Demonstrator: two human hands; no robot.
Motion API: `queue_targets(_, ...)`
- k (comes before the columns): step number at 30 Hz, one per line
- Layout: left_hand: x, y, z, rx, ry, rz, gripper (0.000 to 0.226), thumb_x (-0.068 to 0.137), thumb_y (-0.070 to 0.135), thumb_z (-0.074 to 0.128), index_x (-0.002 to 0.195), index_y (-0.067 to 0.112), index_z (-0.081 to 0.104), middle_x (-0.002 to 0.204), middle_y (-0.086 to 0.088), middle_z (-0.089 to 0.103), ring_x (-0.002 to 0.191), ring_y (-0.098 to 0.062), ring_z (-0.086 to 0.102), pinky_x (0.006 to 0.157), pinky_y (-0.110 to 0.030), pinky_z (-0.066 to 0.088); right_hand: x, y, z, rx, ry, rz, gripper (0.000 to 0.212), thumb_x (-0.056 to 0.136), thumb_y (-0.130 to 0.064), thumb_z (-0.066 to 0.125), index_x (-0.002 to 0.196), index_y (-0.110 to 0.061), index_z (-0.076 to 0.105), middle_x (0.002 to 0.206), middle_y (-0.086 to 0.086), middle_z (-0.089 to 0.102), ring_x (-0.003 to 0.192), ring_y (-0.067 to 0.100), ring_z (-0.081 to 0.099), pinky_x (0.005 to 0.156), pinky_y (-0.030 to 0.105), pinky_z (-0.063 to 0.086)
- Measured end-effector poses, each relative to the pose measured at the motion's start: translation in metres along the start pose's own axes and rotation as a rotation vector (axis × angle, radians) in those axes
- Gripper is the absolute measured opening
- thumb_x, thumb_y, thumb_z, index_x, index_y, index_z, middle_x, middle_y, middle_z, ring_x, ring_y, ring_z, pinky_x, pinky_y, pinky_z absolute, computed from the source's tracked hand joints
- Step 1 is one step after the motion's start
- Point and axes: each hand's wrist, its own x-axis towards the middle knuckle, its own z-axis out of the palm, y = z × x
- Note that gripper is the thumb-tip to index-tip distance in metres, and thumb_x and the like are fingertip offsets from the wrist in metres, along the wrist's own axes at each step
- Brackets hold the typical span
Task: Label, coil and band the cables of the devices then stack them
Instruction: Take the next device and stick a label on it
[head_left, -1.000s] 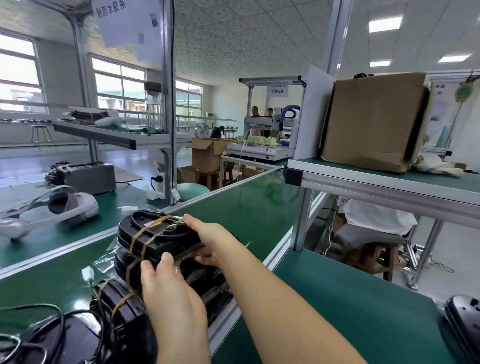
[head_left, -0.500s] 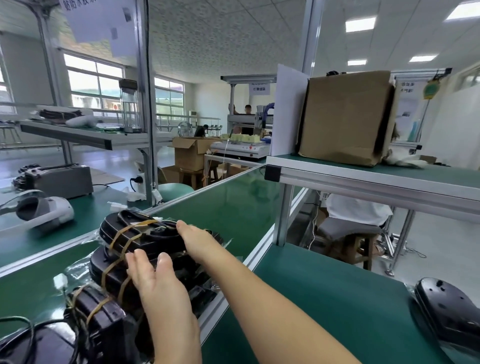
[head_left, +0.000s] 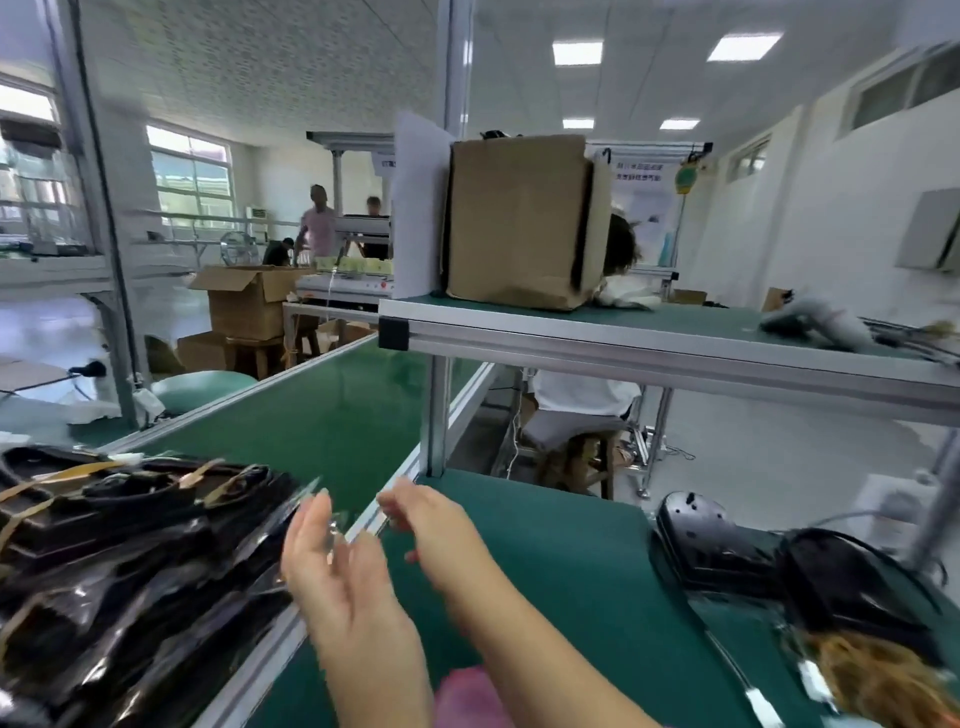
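— Where are the devices sitting?
— The banded stack (head_left: 130, 545) is lying at the left on the belt (head_left: 322, 415). Another device (head_left: 711, 540) is resting on the table (head_left: 545, 571) at the right.
— And the hands?
— Both are hovering just beside the stack. The left hand (head_left: 337, 582) is showing straight, spread fingers. The right hand (head_left: 436, 525) is hanging loosely curled and blurred.

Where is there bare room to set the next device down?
The green mat between your right hand and the black device at right is bare; so is the belt beyond the banded stack. Crowded: stack, bottom right.
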Motion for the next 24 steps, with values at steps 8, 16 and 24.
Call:
queue_targets(8, -0.117, -0.089, 0.069, 0.256, -0.642, -0.655, 0.024, 0.098, 0.005, 0.05, 0.119, 0.015, 0.056, 0.13, -0.007, 0.056, 0.113, -0.015, 0.051, 0.102, -0.029, 0.037, -0.065, 0.121, -0.207, -0.062, 0.582, 0.266, 0.023, 0.096, -0.031, 0.047, 0.094, -0.016, 0.064, 0.097, 0.001, 0.063, 0.081, 0.011, 0.054, 0.072, 0.028, 0.041)
queue_targets(16, -0.159, -0.132, 0.073, 0.404, -0.764, -0.79, 0.021, 0.094, -0.001, 0.054, 0.099, 0.016, 0.065, 0.111, -0.005, 0.065, 0.1, -0.017, 0.058, 0.106, -0.041, 0.041, -0.062, 0.173, -0.32, -0.742, 0.849, 0.339, 0.043, 0.089, -0.015, 0.052, 0.132, -0.018, 0.051, 0.131, 0.005, 0.055, 0.117, 0.024, 0.051, 0.093, 0.037, 0.046)
queue_targets(24, -0.16, -0.152, 0.069, 0.401, -0.685, -0.747, 0.023, 0.089, -0.003, 0.06, 0.09, 0.016, 0.072, 0.093, -0.003, 0.073, 0.087, -0.016, 0.068, 0.087, -0.038, 0.052, -0.03, 0.181, -0.34, -1.508, 0.51, 0.306, 0.038, 0.089, -0.014, 0.047, 0.127, -0.019, 0.043, 0.128, 0.005, 0.054, 0.119, 0.027, 0.048, 0.095, 0.035, 0.04)
